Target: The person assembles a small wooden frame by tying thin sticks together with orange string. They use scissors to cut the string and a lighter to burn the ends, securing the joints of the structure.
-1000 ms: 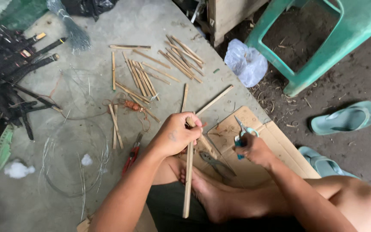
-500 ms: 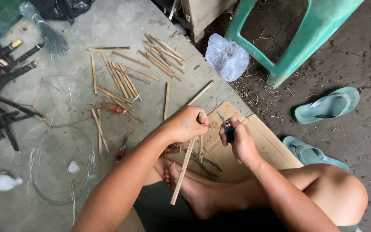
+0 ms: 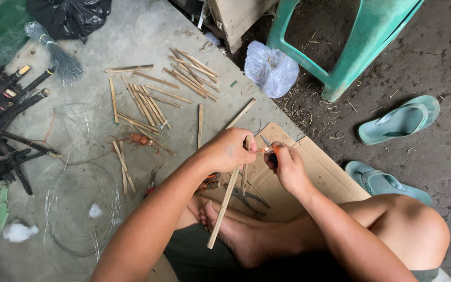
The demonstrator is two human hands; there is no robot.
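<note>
Near the middle of the view, above the cardboard [image 3: 335, 172], both hands meet. The left hand [image 3: 228, 151] is closed around a long stick [image 3: 224, 206], near its far end. The stick runs from the hand down toward the person, past the bare foot [image 3: 236, 232], with its long axis near to far and a little tilted to the left. A second, shorter stick [image 3: 245, 167] seems to be held beside it. The right hand [image 3: 288, 166] is closed on small pliers [image 3: 268, 151] with a reddish handle, and the tip of the pliers points left at the far end of the stick, just beside the left hand. So the right hand lies to the right of the stick, very near, and the left hand is on it.

The surface is a concrete floor [image 3: 131, 47]. More sticks [image 3: 152, 99] lie scattered farther left, with wire loops [image 3: 79, 209] on the near left and black pieces [image 3: 6, 125] at the left edge. On the right, on dirt ground, stand a green stool [image 3: 351, 52], a plastic bag [image 3: 271, 69] and two green sandals [image 3: 400, 121].
</note>
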